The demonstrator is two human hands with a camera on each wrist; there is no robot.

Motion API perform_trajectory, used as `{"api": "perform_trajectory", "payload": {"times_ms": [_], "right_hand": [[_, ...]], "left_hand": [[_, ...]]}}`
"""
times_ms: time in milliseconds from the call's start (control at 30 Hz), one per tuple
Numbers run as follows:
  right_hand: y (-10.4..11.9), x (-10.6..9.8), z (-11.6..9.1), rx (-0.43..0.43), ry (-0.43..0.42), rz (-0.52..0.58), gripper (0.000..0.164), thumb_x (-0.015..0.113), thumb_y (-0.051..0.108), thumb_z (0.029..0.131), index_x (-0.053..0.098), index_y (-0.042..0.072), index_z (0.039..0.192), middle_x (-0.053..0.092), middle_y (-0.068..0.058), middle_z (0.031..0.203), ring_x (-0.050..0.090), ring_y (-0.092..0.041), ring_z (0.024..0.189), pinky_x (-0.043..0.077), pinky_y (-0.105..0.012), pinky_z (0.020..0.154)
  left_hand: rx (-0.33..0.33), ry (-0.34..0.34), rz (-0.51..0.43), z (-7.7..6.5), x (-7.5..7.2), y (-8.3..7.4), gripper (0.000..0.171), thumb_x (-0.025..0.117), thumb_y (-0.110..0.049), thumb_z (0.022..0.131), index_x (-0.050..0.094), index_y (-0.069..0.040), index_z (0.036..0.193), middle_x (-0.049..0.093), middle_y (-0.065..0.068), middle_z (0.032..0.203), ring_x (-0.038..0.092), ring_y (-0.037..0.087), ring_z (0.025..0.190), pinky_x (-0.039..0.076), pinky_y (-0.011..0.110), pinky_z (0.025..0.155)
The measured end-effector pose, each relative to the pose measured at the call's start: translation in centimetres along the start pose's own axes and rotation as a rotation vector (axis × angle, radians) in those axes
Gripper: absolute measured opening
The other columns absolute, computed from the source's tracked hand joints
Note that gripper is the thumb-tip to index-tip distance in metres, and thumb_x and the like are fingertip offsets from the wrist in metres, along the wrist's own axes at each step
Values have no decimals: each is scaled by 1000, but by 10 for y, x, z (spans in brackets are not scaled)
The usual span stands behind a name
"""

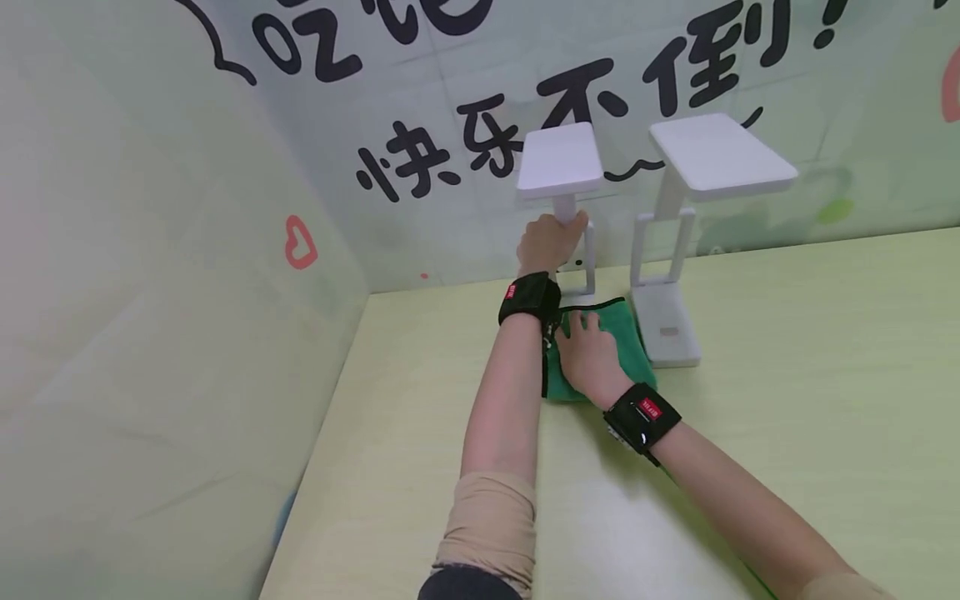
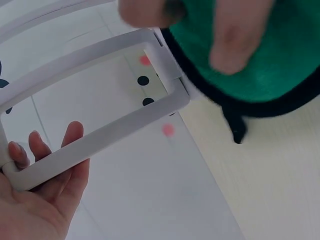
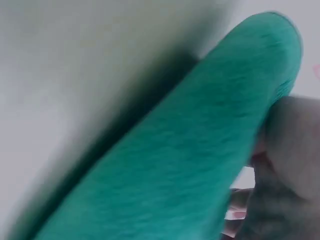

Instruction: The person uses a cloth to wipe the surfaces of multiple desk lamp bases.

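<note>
While the wall (image 1: 450, 242) behind the green cloth (image 1: 628, 340) reads 快乐不倒 in black characters (image 1: 422, 160), with an exclamation mark, the line above it starts with 吃 and is cut off. Black straps on left (image 1: 530, 297) and right (image 1: 642, 418) wrists carry red labels; lettering too small to read.

Left hand (image 1: 546, 247): beyond the cloth, fingers curled round a bar of the white lamp (image 1: 560, 162). Right hand (image 1: 592, 360): on top of the cloth, fingers bent and apart; cannot tell whether they pinch it.

Left wrist view adds fingertips coming up through the lamp's open frame, and a dark tab (image 2: 235, 125) on the cloth's black edging; head view shows neither. Right wrist view: mostly blurred cloth, raised close to the lens.

Second lamp (image 1: 720, 157): right of the cloth, its base just beside it on the bench (image 1: 810, 358). Red heart outline (image 1: 292, 252): on the wall, left of the cloth. The cloth hides the near part of the held lamp's base.
</note>
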State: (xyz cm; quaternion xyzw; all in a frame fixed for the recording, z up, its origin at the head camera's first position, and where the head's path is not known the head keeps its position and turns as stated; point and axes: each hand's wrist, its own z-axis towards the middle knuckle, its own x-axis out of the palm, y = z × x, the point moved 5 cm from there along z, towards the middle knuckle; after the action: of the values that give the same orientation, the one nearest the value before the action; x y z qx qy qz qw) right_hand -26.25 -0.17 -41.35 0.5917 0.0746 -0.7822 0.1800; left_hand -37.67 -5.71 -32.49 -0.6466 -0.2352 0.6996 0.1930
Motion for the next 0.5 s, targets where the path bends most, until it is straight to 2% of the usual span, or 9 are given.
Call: {"api": "perform_trajectory", "payload": {"times_ms": [100, 200, 333, 500], "right_hand": [[-11, 1, 13, 62, 36, 97, 33, 44, 15, 99, 60, -5, 120, 48, -28, 129, 48, -42, 109, 51, -46, 60], [-20, 2, 23, 95, 63, 137, 36, 42, 15, 99, 59, -9, 120, 45, -27, 134, 46, -43, 117, 53, -49, 68], [-15, 7, 16, 38, 161, 78, 36, 43, 18, 99, 58, 2, 127, 42, -27, 137, 44, -45, 118, 53, -48, 66], [-7, 6, 0, -5, 195, 56, 41, 47, 28, 97, 55, 9, 132, 43, -28, 138, 46, -45, 113, 53, -48, 63]], "left_hand": [[17, -2, -2, -1, -1, -4, 48, 41, -54, 93, 60, -10, 97, 62, 2, 80, 58, 18, 72, 42, 32, 63], [28, 3, -3, -1, -1, -6, 50, 40, -55, 93, 61, -10, 99, 62, 2, 82, 58, 18, 73, 43, 32, 64], [13, -3, 10, -1, -1, -3, 50, 40, -55, 94, 61, -9, 97, 61, 3, 80, 58, 18, 71, 43, 32, 63], [18, -3, 16, -1, -1, 0, 49, 40, -55, 93, 60, -10, 92, 59, 3, 76, 57, 18, 69, 40, 31, 60]]}}
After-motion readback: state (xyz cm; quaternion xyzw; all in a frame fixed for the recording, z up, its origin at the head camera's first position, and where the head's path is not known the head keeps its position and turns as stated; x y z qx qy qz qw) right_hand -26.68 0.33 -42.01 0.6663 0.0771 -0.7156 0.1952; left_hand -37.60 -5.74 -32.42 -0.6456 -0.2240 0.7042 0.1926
